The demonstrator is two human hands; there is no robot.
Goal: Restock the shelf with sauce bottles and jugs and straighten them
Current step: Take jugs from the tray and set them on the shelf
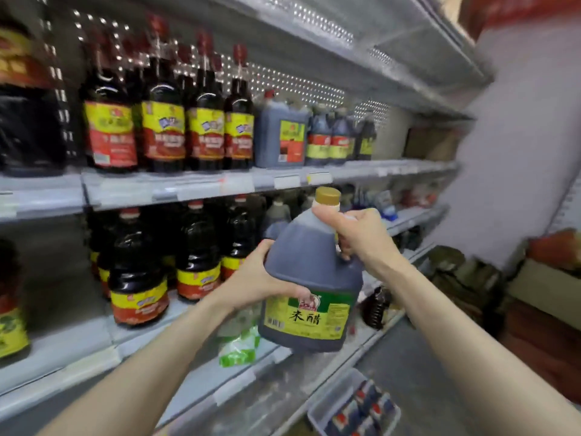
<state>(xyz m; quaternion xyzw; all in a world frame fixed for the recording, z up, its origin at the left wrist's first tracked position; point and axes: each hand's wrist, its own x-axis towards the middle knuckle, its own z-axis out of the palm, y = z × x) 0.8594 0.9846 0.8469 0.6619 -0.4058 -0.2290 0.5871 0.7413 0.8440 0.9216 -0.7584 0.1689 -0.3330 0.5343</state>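
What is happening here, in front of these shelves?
A person is restocking a store shelf. Both hands hold a big jug of dark vinegar in the air, not yet on any shelf. The right hand grips its handle near the neck, and the left hand holds its side. On the upper shelf stand sauce bottles and a similar jug, with more bottles on the shelf below.

Your jug (314, 272) hangs before the lower shelf (78, 350) — left hand (261, 278) on its left side, right hand (358, 234) at its handle. Upper shelf (188, 190): bottles (206, 130) left — second jug (279, 133) just right of them.
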